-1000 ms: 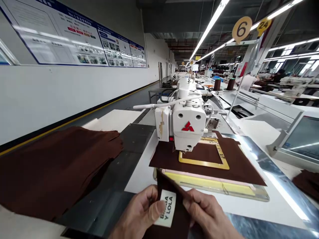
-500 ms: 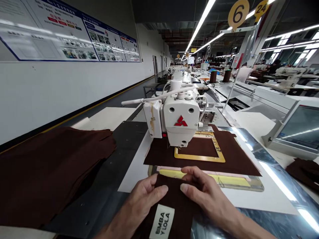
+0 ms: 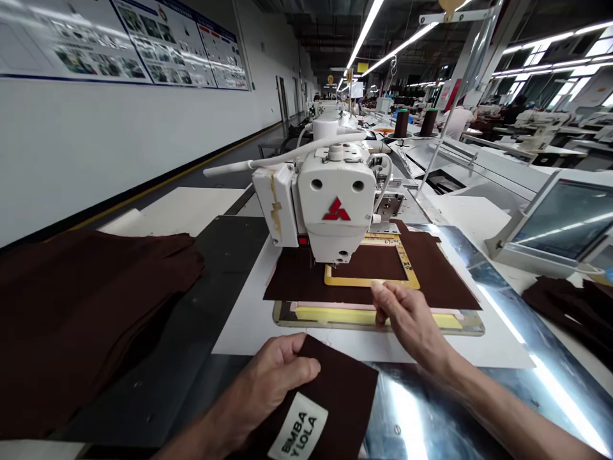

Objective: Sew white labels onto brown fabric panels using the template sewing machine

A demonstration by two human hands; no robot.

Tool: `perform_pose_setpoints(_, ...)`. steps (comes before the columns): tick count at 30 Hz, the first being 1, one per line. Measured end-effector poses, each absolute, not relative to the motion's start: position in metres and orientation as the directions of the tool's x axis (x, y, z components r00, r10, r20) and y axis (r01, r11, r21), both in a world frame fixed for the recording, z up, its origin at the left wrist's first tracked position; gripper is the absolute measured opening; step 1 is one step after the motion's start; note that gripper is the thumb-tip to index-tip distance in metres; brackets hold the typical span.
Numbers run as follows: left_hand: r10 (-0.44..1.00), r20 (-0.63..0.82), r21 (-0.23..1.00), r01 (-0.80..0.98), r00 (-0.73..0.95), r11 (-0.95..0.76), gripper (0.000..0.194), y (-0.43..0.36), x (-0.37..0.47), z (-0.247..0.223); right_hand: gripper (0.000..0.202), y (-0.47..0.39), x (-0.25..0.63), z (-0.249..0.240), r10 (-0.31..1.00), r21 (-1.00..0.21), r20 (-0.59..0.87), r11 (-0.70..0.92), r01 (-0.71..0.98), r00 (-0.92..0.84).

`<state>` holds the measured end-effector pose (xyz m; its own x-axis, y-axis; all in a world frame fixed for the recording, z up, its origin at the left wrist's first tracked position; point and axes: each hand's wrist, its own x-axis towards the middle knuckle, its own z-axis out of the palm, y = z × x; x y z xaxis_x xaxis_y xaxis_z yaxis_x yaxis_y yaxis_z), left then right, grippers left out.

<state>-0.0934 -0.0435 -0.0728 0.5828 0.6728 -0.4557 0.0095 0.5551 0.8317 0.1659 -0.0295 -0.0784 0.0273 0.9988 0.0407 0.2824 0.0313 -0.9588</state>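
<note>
My left hand (image 3: 275, 377) is closed on the upper left corner of a dark brown fabric piece (image 3: 345, 386), its thumb on top. A pale label (image 3: 300, 427) reading "BIMBA Y LOLA" sits on that piece. Over the front edge of a larger brown fabric panel (image 3: 445, 271), my right hand (image 3: 407, 314) has thumb and fingers pinched together; whatever they may hold is too small to see. Just beyond its fingertips is a yellow rectangular frame (image 3: 357, 282) lying on the panel. The white sewing machine head (image 3: 335, 182) hangs over the frame's left part.
Stacked brown fabric (image 3: 86, 306) lies at the left. Under the panel is a plate with a yellow strip (image 3: 345, 315), on a white sheet (image 3: 249, 319). A screen (image 3: 569, 211) and more brown fabric (image 3: 569, 313) are at the right. Thread cones (image 3: 401, 124) stand farther back.
My right hand has let go of the small fabric piece and moved forward to the yellow frame's front edge. My left hand keeps the piece, now tilted. The view has shifted slightly.
</note>
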Motion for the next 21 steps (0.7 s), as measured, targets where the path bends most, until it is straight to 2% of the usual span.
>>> perform_pose_setpoints(3,0.693,-0.445,0.846,0.014,0.567,0.532,0.029,-0.045,-0.091,-0.080,0.047,-0.034,0.169,-0.066,0.993,-0.934,0.093,0.110,0.339,-0.067)
perform_pose_setpoints(6,0.673,-0.427,0.857,0.035,0.604,0.513,0.032,-0.046,-0.089,-0.085,0.029,-0.044,0.156,-0.057,0.925,-0.896,0.043,0.203,0.396,-0.378)
perform_pose_setpoints(8,0.671,-0.419,0.874,0.071,0.611,0.481,0.034,-0.046,-0.089,-0.087,0.031,-0.048,0.146,-0.055,0.854,-0.865,-0.018,0.248,0.436,-0.521)
perform_pose_setpoints(10,0.674,-0.419,0.891,0.130,0.609,0.436,0.034,-0.046,-0.090,-0.089,0.017,-0.048,0.142,-0.056,0.817,-0.848,-0.083,0.242,0.471,-0.570)
perform_pose_setpoints(13,0.662,-0.426,0.901,0.228,0.617,0.368,0.033,-0.046,-0.093,-0.089,0.034,-0.045,0.147,-0.058,0.839,-0.853,-0.146,0.162,0.497,-0.524)
perform_pose_setpoints(15,0.651,-0.427,0.904,0.265,0.628,0.336,0.033,-0.046,-0.093,-0.087,0.038,-0.046,0.151,-0.059,0.852,-0.910,-0.198,0.024,0.415,-0.484)
perform_pose_setpoints(17,0.647,-0.418,0.908,0.282,0.638,0.308,0.029,-0.045,-0.091,-0.083,0.041,-0.050,0.149,-0.062,0.845,-0.959,-0.262,-0.174,0.223,-0.466)
perform_pose_setpoints(19,0.643,-0.401,0.916,0.291,0.652,0.276,0.023,-0.044,-0.088,-0.079,0.044,-0.056,0.141,-0.065,0.841,-0.945,-0.300,-0.326,0.021,-0.450)
perform_pose_setpoints(21,0.636,-0.390,0.920,0.317,0.666,0.231,0.020,-0.045,-0.086,-0.076,0.041,-0.062,0.130,-0.067,0.860,-0.919,-0.286,-0.372,-0.134,-0.422)
